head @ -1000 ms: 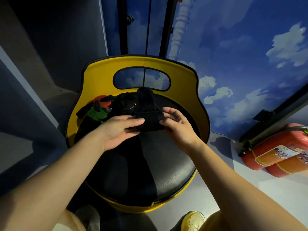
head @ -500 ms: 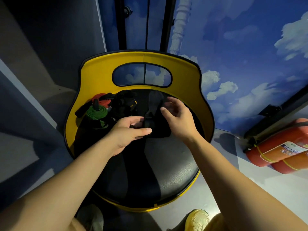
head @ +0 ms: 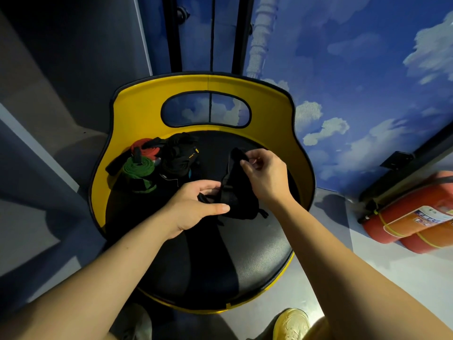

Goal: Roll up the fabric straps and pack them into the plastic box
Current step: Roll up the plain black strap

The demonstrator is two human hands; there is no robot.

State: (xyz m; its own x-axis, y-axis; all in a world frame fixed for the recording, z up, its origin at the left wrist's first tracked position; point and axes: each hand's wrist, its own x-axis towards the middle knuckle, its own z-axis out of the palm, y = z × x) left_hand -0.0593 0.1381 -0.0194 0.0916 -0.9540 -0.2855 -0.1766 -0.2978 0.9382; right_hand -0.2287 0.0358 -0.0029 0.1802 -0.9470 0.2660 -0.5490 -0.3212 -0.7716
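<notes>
A black fabric strap (head: 235, 192) lies bunched on the black seat of a yellow chair (head: 245, 261). My right hand (head: 266, 175) pinches the strap's upper end and lifts it. My left hand (head: 196, 204) holds the lower part of the same strap against the seat. At the seat's back left sit a rolled green strap (head: 138, 169), a red strap (head: 144, 149) behind it and a tangle of black straps (head: 180, 155). No plastic box is visible.
The chair's yellow backrest (head: 208, 89) with an oval cut-out curves round the seat. Two red fire extinguishers (head: 411, 217) lie on the floor at the right. A sky-painted wall (head: 343, 69) stands behind. A yellow shoe (head: 291, 325) shows at the bottom.
The black strap has shifted right across the seat and unfolded. My right hand has risen with its top end, and my left hand has followed to the strap's lower part.
</notes>
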